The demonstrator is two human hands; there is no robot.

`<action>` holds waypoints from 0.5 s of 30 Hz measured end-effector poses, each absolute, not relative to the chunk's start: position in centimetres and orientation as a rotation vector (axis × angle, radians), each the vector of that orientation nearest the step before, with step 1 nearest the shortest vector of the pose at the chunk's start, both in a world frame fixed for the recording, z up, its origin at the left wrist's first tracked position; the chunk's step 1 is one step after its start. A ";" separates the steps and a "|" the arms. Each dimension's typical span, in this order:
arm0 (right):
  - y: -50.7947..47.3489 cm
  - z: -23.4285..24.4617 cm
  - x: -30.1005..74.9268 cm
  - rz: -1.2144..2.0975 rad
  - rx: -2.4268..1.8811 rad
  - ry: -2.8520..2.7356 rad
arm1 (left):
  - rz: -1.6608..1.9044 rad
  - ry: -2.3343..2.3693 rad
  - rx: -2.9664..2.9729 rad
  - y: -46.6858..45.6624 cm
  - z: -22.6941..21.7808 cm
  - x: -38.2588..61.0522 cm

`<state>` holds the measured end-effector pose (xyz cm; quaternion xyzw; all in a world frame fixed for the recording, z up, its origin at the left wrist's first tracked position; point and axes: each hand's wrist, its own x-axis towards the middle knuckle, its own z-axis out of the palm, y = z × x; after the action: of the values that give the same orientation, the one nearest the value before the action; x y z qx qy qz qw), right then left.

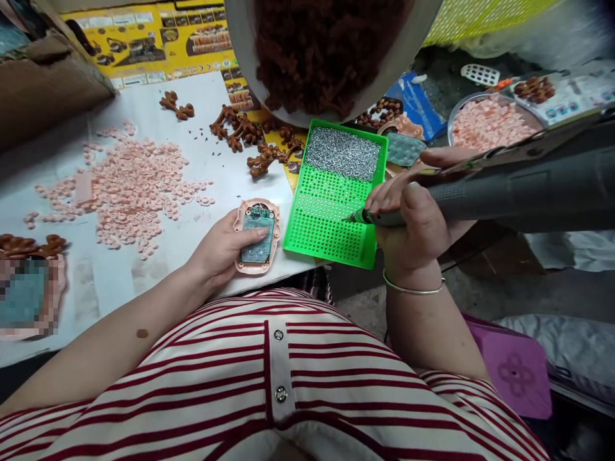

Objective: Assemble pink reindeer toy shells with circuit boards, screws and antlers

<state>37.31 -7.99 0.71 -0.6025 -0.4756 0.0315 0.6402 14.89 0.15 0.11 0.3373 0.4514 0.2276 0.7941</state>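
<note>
My left hand [223,246] lies on a pink plastic shell [258,235] with a green circuit board inside, its thumb pressed on the board at the table's near edge. My right hand [413,221] is wrapped round a grey electric screwdriver [504,192]. The driver's tip points left over a green perforated tray [331,205]. Several small silver screws [342,152] fill the far end of that tray.
A heap of small pink rings [129,186] covers the white table [202,115] to the left. Brown plastic parts [240,131] lie behind the tray, and more fill a large bowl [327,51] above. A metal dish of pink parts [490,121] sits at the right. A purple stool [516,371] stands below.
</note>
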 end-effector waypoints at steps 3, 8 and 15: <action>-7.7 0.4 37.5 0.092 -1.305 -1.148 | 0.479 0.988 0.730 0.1 0.2 14.8; -7.9 -0.3 37.6 0.034 -1.411 -1.227 | 0.467 0.976 0.739 0.2 0.2 14.8; -8.5 -0.6 37.5 0.040 -1.446 -1.268 | 0.456 0.965 0.736 0.3 0.1 14.8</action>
<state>37.49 -8.50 -0.61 -0.6165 -0.5408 0.0172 0.5720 14.78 0.25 0.11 0.3428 0.4493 0.2125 0.7971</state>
